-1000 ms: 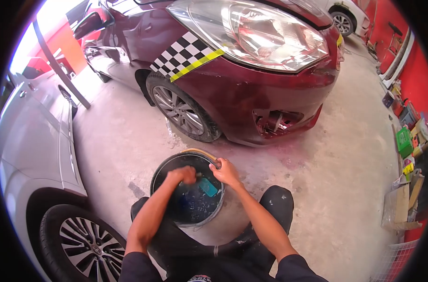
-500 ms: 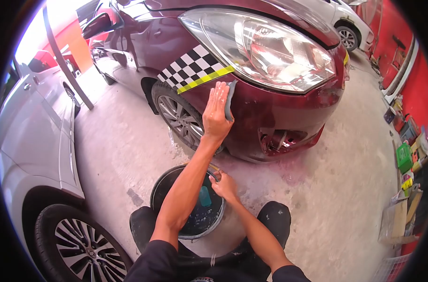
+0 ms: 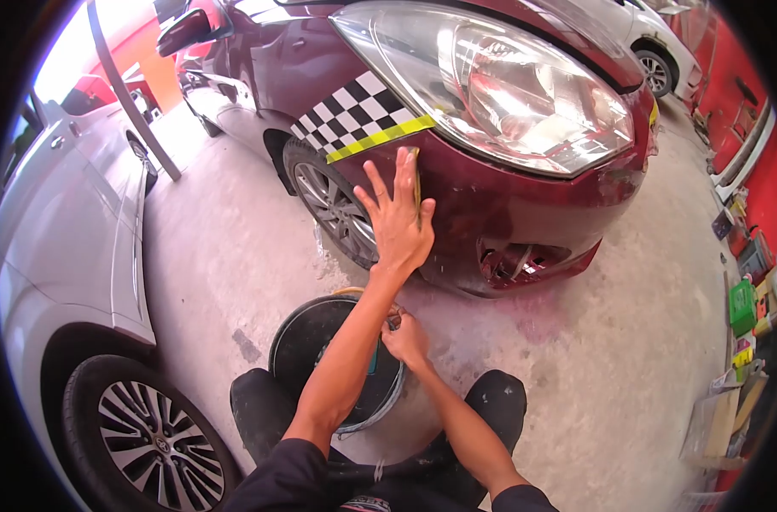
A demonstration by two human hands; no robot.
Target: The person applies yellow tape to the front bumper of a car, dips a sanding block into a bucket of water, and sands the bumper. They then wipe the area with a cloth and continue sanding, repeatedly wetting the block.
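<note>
My left hand (image 3: 397, 218) lies against the side of a maroon car bumper (image 3: 482, 200), below the headlight (image 3: 508, 85). Its fingers are spread over a thin sheet that looks like sandpaper (image 3: 417, 188), whose edge shows along the index finger. Lower down, my right hand (image 3: 405, 337) is closed at the far right rim of a black bucket (image 3: 296, 328) between my knees. Its fingertips are partly hidden. A teal object (image 3: 373, 360) in the bucket is mostly covered by my left forearm. Black-and-white checkered tape with a yellow edge (image 3: 354, 115) crosses the fender above my left hand.
A front wheel (image 3: 328, 200) of the maroon car stands left of my left hand. Close on my left is a silver car (image 3: 81, 230) with its wheel (image 3: 154, 439). Boxes and a green container (image 3: 742, 307) line the red wall at right.
My left hand has shifted slightly right and its fingers have spread from being held together. Less of the sheet shows. My right hand stays at the bucket rim. The view has shifted slightly.
</note>
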